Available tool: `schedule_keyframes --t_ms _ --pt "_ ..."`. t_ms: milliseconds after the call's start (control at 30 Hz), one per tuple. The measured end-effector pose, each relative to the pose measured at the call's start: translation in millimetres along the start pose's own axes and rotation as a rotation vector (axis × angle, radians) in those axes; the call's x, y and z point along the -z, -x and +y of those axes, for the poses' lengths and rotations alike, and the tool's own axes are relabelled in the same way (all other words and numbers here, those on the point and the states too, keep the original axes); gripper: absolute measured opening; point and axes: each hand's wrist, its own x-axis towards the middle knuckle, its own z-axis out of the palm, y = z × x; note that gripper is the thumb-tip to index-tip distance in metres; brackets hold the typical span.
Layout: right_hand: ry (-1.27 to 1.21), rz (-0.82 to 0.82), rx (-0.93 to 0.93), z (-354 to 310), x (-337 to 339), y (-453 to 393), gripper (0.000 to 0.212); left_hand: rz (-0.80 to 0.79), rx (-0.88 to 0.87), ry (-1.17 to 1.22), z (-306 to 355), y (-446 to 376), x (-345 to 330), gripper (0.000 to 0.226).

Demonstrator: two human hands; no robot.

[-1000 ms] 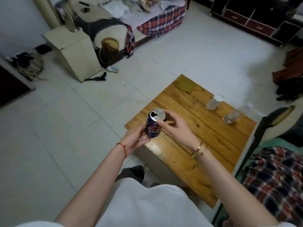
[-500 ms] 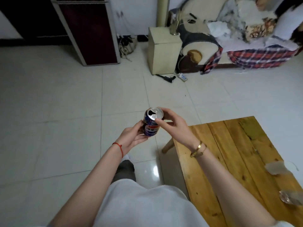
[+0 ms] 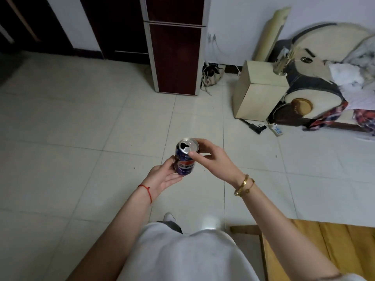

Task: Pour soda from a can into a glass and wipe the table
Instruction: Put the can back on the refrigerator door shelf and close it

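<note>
- Blue soda can (image 3: 185, 157), opened and carrying a Pepsi logo, sits at frame centre above the tiled floor (image 3: 81, 138).
- Left hand (image 3: 164, 176) grips its lower body.
- Right hand (image 3: 213, 159) pinches its rim.
- Wooden table (image 3: 316, 248) occupies the lower right corner.

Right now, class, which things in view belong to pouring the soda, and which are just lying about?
For the job: soda can, left hand, right hand, wooden table.

Lying about: beige box, bag, power strip.
</note>
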Motion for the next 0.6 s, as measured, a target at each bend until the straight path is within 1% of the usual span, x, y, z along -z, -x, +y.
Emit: schedule_keyframes --t_ms 167,333,500,600 --pt "0.008 -0.006 0.026 -20.8 -20.9 -87.0 0.041 0.013 -0.025 0.008 66.0 -46.2 35.8 0.034" --pt "0.008 -0.018 0.031 -30.5 -32.3 -156.6 0.041 0.012 -0.02 0.002 117.9 -89.1 61.8 0.039" --pt "0.013 -0.045 0.039 -29.8 -36.1 -230.5 0.043 0.04 -0.015 0.007 165.5 -132.0 75.6 0.031" --pt "0.023 -0.078 0.051 -28.6 -38.5 -280.2 0.043 0.073 -0.005 0.016 194.8 -164.4 84.6 0.03"
